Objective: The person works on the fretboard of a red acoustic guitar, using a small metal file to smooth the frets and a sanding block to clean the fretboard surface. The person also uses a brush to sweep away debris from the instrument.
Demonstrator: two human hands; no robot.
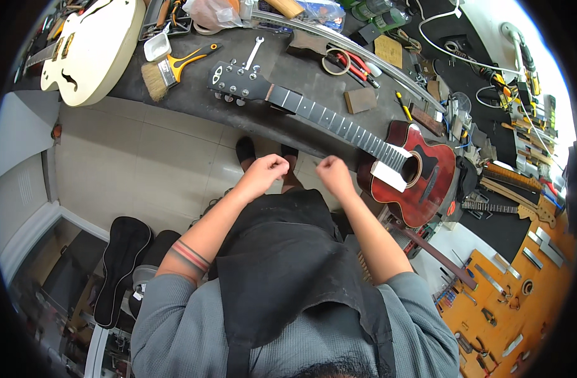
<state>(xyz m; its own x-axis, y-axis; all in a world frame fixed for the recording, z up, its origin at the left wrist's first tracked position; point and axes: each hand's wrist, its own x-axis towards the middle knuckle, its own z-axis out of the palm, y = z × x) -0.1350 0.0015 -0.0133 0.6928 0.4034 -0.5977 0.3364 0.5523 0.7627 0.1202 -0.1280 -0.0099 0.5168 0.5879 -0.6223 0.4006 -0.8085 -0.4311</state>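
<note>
My left hand (263, 178) is held in front of the black apron, its fingers drawn together in a pinch. Level with it and a short way to the right, my right hand (335, 175) is curled closed and slightly blurred. Whatever either may hold is too small or hidden to make out. Both hands are in the air, short of the bench edge. Nearest to them is a dark red acoustic guitar (437, 165), lying on the bench with its neck pointing left to a black headstock (235, 80). White sheets (389, 176) flank the fretboard end by the soundhole.
Left on the bench are a cream hollow guitar body (105, 53), a wide brush (159, 78) and a white tub (157, 47). A wrench (255, 53), tape roll (336, 62), red-handled pliers (354, 65) and wooden block (361, 100) lie beyond the neck. A guitar case (121, 271) stands behind left.
</note>
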